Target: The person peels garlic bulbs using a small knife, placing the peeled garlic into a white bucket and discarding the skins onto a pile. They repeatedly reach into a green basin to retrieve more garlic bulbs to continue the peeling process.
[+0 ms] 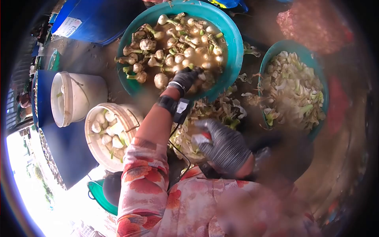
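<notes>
My left hand (184,79), in a dark glove, reaches into a teal basin (238,49) of murky water. Its fingers are at the pale bulbs that look like garlic (161,80); whether they grip one cannot be told. Stems and roots are still on many bulbs. Closer to my body, my right hand (227,148), in a grey glove, is closed around a small red-handled tool (206,135). The tool's working end is blurred. Beneath and beyond this hand lies a heap of peeled skins and leaves (217,112).
On the left stand a white bucket (87,96) and another holding cleaned white bulbs (106,139). A green tub (265,71) full of peelings (294,87) is at right, near a red mesh sack (316,27). A blue barrel (92,19) stands at the back left.
</notes>
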A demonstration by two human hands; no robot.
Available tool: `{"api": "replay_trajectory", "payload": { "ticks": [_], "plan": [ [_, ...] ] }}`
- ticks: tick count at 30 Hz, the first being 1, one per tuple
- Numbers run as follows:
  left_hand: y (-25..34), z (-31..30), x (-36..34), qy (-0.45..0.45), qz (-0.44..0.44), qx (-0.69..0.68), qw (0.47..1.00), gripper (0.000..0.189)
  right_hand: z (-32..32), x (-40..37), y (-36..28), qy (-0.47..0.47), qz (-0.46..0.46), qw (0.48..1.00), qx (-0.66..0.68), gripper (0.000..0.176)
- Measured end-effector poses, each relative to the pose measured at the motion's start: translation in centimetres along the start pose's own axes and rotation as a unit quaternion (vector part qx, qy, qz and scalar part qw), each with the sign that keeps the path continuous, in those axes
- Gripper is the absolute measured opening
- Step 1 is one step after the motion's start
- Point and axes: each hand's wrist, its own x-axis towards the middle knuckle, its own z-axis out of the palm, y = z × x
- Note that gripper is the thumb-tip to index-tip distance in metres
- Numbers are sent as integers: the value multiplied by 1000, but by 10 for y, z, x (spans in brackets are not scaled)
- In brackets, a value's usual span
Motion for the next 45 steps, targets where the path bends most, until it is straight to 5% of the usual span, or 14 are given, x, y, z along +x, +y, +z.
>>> {"api": "replay_trajectory", "payload": {
  "ticks": [1, 3, 7, 9, 11, 12, 14, 17, 19, 21, 30, 35, 40, 45],
  "plan": [
    [17, -23, -21, 37, -5, 13, 999, 36, 4, 1, 4, -5, -1, 1000, 2, 47],
    [49, -42, -62, 66, -9, -40, 997, 41, 14, 8, 14, 149, -89, 984, -39, 46],
    [113, -63, -139, 112, -86, -152, 978, 63, 19, 11, 4, 126, -66, 986, -90, 70],
    [102, -30, -158, 133, -28, -158, 978, 60, 30, 11, 10, 108, -117, 984, -80, 68],
    [133, -40, -189, 135, -104, -125, 977, 53, 42, 9, 16, 91, -143, 982, -85, 62],
    [123, -25, -197, 158, -175, -558, 796, 51, 47, 8, 19, 77, -165, 979, -86, 58],
    [135, -28, -211, 144, -196, -866, 437, 49, 58, 8, 27, 67, -177, 981, -35, 52],
    [179, -28, -249, 219, -108, -793, 558, 46, 62, -3, 23, 49, -180, 982, 0, 46],
    [180, -22, -261, 233, -106, -797, 546, 46, 64, -11, 21, 40, -223, 974, -18, 44],
    [182, -15, -263, 273, -117, -738, 605, 46, 63, -21, 16, 53, -239, 969, 43, 38],
    [193, -12, -262, 287, -147, -624, 712, 40, 71, -49, 16, 199, -289, 911, -219, 24],
    [198, -14, -261, 274, -118, -660, 690, 41, 70, -55, 7, 219, -216, 918, -252, 26],
    [199, -19, -267, 258, -57, -683, 681, 49, 53, -24, 33, 247, -154, 954, -76, 28],
    [195, -24, -270, 257, -56, -711, 652, 56, 27, -19, 48, 206, -111, 956, -178, 31]
  ]
}}
